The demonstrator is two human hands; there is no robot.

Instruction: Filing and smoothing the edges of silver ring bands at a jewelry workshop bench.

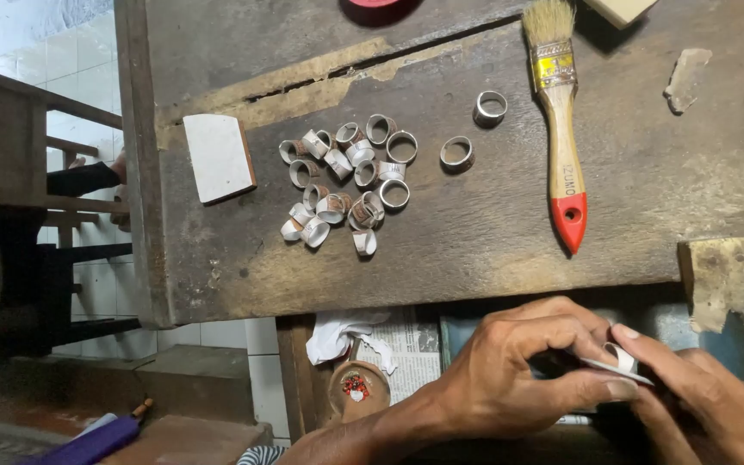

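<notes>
Here, the left hand (518, 370) and right hand (708, 405) pinch a small pale ring (622, 357) together — fingertips closed on it, seemingly over a thin strip — well apart from the heap of rings (346, 181) beyond the knuckles.

A thin white strip (622, 363), seemingly paper, is pinched between the left hand (518, 370) and right hand (699, 396). Beyond the grip, a rough, matt, scarred wooden workbench (475, 232) is seen, bearing dull metal rings (346, 176) wrapped in paper and a brush (559, 129) of varnished wood with a glossy red tip.
</notes>
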